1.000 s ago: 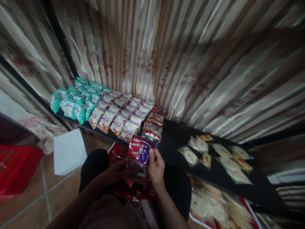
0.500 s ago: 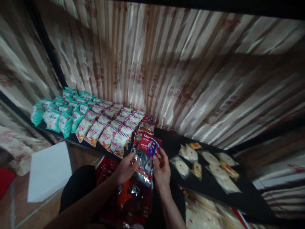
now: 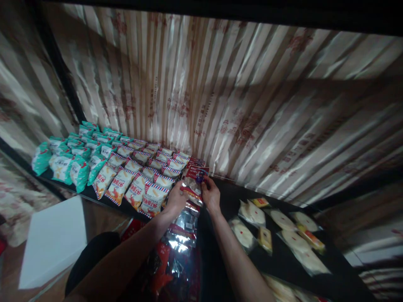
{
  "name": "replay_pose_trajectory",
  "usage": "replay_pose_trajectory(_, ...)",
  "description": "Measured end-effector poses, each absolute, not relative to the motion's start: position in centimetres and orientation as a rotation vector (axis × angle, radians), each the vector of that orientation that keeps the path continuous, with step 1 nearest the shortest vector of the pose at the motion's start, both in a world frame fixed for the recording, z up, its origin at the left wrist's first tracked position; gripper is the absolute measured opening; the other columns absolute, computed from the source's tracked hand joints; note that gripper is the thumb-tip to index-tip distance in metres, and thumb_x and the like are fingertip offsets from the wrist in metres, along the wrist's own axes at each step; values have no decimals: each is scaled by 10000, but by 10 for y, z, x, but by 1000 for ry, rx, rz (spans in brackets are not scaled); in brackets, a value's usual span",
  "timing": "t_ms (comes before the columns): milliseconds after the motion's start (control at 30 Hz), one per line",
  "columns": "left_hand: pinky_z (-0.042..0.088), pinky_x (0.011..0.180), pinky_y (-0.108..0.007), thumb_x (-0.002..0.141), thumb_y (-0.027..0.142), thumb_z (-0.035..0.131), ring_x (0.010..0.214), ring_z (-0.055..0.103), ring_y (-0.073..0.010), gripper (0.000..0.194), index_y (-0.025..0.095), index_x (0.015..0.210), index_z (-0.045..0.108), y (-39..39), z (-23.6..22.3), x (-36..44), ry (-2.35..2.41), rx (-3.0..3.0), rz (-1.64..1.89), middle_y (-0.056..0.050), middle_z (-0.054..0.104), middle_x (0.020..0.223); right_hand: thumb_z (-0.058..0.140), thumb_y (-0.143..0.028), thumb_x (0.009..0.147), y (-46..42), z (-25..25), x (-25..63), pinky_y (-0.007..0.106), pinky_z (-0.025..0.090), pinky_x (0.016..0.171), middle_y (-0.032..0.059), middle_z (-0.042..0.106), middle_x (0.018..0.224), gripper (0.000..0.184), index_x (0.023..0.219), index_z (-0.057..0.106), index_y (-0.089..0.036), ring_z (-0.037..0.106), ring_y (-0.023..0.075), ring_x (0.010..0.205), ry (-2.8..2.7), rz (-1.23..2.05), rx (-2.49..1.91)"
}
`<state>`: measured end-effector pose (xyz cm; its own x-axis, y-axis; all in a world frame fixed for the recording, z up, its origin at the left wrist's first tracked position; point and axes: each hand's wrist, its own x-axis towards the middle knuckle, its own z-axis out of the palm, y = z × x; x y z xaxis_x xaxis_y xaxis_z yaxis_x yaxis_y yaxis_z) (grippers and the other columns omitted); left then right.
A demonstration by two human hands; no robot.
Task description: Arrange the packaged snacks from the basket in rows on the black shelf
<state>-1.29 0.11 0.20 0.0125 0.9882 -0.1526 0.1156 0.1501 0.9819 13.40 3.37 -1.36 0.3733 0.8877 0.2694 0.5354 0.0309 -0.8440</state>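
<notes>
My left hand (image 3: 176, 199) and my right hand (image 3: 210, 195) grip the two sides of a red snack packet (image 3: 192, 175) with a purple figure and a see-through window. It lies over the black shelf, close in front of similar red packets (image 3: 197, 162) at the back. Nearer me, more shiny packets (image 3: 185, 221) lie in a line below my hands. Beside my left hand stand several white and orange snack bags (image 3: 154, 199) with striped edges. Below my forearms is a red bag (image 3: 163, 268) with clear, glossy wrapping; its contents are hard to make out.
Teal snack bags (image 3: 61, 167) fill the left end of the black shelf (image 3: 217, 235). Flat round pale items in clear bags (image 3: 244, 234) and small yellow packs (image 3: 265, 240) lie to the right. A white box (image 3: 53, 239) stands on the floor; a patterned curtain (image 3: 220, 100) hangs behind.
Both hands have moved forward, away from me, with the red packet, toward the back of the shelf. The shiny packets beneath now show more. The view has shifted slightly.
</notes>
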Motion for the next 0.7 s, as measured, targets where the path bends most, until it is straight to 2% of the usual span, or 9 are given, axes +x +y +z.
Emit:
replay_pose_trajectory(133, 490, 813, -298, 769, 132, 536, 832, 636, -169, 537, 184, 1296, 450, 15, -2, -12, 1416, 1216, 980, -51, 684, 935, 418, -309, 792, 46, -13, 134, 327, 466, 822, 92, 688, 1018, 410, 1114, 624, -159, 634, 201, 899, -1393, 352, -1760)
replay_pose_trajectory(267, 489, 810, -294, 749, 131, 565, 841, 637, -175, 542, 168, 1281, 468, 24, -4, -10, 1454, 1236, 961, -65, 684, 958, 415, -265, 791, 52, -14, 135, 330, 442, 861, 82, 697, 970, 396, 1099, 637, -152, 627, 199, 897, -1491, 228, -1822)
replay_pose_trajectory(600, 470, 837, -280, 761, 88, 504, 909, 625, -171, 448, 175, 1199, 539, 27, -7, -9, 1447, 1336, 989, -70, 676, 1017, 404, -227, 816, 58, -23, 135, 336, 347, 990, 115, 656, 1110, 391, 1114, 622, -98, 566, 208, 1064, -1618, 132, -1852)
replay_pose_trajectory(700, 457, 855, -280, 773, 98, 499, 961, 611, -182, 414, 157, 1180, 549, 24, 0, -9, 1491, 1365, 955, -90, 666, 1044, 413, -254, 828, 60, -22, 135, 376, 293, 1034, 122, 615, 1184, 395, 1138, 614, -114, 491, 225, 1169, -1678, 71, -1916)
